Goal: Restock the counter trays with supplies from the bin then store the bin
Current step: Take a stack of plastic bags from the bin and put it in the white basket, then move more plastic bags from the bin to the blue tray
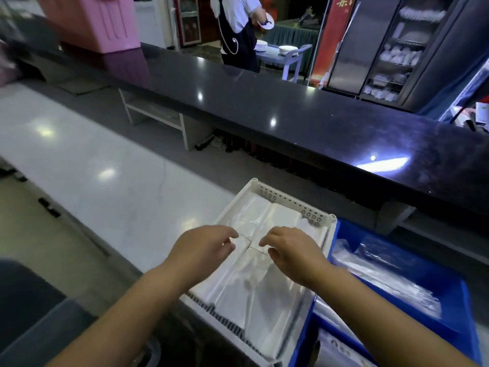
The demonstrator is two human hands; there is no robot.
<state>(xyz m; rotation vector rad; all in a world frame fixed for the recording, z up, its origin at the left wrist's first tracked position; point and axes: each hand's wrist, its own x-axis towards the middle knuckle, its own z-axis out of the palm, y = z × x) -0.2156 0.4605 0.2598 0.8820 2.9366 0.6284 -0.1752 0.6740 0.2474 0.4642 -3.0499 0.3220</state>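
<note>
left hand (203, 247) and right hand (292, 251), fingers relaxed and gripping nothing, touch clear bags (264, 290) in white tray (291, 202) beside blue bin (459, 311).

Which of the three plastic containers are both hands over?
The white perforated plastic tray, under left hand and right hand; the blue plastic bin sits beside it, the pink plastic bin far off on the black counter.

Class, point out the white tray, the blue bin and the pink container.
white tray (291, 201): head view, perforated far rim.
blue bin (452, 319): head view, bare inner wall.
pink container (105, 19): head view, ribbed front face.
</note>
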